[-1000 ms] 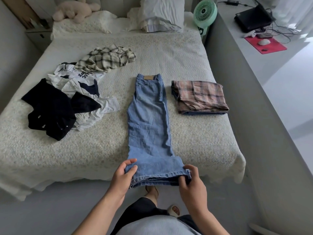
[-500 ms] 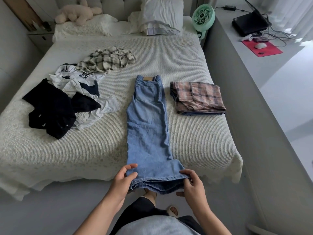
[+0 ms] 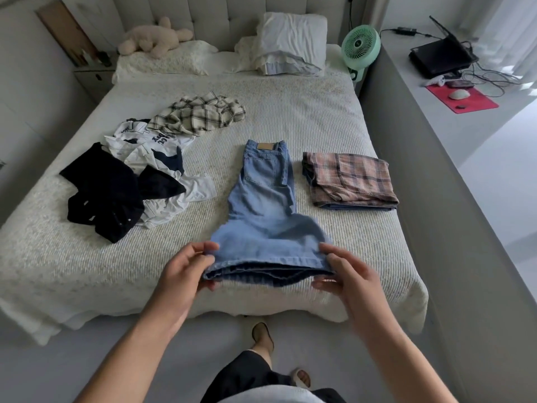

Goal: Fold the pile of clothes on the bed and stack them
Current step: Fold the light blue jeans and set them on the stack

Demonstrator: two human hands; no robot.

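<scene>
Light blue jeans [image 3: 263, 199], folded lengthwise, lie on the bed [image 3: 319, 117] with the waistband away from me. My left hand [image 3: 186, 269] pinches the left corner of the leg hems, and my right hand [image 3: 345, 274] pinches the right corner. The hem end is lifted off the bed toward the waistband. A folded pink plaid garment [image 3: 353, 178] sits on a darker folded piece just right of the jeans. Left of the jeans lies a loose pile: a black garment [image 3: 101, 193], a white printed shirt [image 3: 157, 158] and a cream checked shirt [image 3: 200, 114].
Pillows [image 3: 290, 45] and a plush toy [image 3: 154, 39] lie at the headboard. A green fan [image 3: 360, 49] stands at the bed's far right corner. A grey ledge to the right carries a laptop [image 3: 441, 58] and a red mouse pad [image 3: 462, 100].
Both hands have lifted the jeans' hem end from the foot edge of the bed and carried it up and forward over the legs. The camera has moved closer to the bed.
</scene>
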